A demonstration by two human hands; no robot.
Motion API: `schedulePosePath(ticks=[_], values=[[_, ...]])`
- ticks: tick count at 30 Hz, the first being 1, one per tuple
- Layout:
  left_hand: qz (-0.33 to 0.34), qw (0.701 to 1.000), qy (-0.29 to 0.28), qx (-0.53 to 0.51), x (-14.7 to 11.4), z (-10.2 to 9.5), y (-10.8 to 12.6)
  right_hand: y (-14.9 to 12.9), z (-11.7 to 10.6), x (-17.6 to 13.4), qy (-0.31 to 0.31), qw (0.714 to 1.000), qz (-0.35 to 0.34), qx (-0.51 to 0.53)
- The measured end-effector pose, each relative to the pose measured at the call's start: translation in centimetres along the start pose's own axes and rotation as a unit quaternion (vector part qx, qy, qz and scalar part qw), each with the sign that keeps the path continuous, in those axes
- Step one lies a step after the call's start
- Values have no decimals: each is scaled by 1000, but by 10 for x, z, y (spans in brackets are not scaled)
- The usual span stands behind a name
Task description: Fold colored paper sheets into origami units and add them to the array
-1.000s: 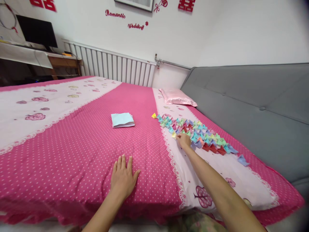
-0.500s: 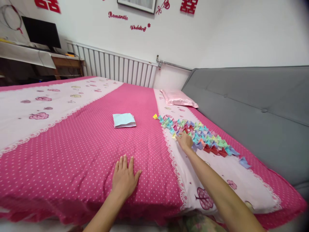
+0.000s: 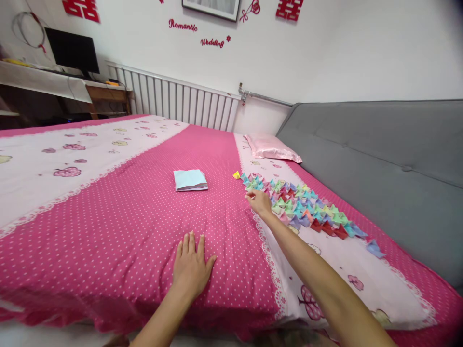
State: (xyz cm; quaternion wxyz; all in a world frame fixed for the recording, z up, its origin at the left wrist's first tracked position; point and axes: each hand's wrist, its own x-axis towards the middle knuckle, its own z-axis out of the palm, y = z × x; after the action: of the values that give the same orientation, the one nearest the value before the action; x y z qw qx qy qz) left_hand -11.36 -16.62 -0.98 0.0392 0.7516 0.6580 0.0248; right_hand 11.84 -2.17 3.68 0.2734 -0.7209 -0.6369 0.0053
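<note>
My left hand (image 3: 191,262) lies flat on the pink dotted bedspread (image 3: 137,241), fingers spread and holding nothing. Over the near-left end of a group of folded paper boats (image 3: 302,207), my right hand (image 3: 258,201) has its fingers curled together; whether something small is in them is hidden. The boats stand close together in rows, in blue, green, pink, red, purple and yellow. A single yellow paper boat (image 3: 236,175) sits at the far-left tip, and a blue-purple one (image 3: 375,248) lies apart at the right end. A stack of square paper (image 3: 190,180), light blue on top, rests left of my right hand.
A pink pillow (image 3: 273,147) lies beyond the boats. The grey padded headboard (image 3: 379,149) borders the bed on the right. Behind the bed are a white radiator (image 3: 173,94) and a pipe; a desk with a black monitor (image 3: 73,51) stands at the far left.
My right hand has moved left, from among the boats to their left edge. A pale yellow boat beside its fingers no longer shows. My left hand stays flat; the view has shifted slightly.
</note>
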Motion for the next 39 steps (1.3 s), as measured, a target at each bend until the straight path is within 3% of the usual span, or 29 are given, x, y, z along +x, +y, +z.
schedulePosePath(ticks=[7,21,29,39], values=[[6,1000,6,-4,-1,0,-1,-46,28,17,-41,996,-74,26],[5,1000,-9,-7,0,-3,-4,-119,91,60,-77,989,-126,28],[4,999,-14,-47,-1,0,-7,-139,117,75,-100,986,-129,15],[-11,996,-6,-91,-1,2,-10,-143,136,85,-125,983,-132,4]])
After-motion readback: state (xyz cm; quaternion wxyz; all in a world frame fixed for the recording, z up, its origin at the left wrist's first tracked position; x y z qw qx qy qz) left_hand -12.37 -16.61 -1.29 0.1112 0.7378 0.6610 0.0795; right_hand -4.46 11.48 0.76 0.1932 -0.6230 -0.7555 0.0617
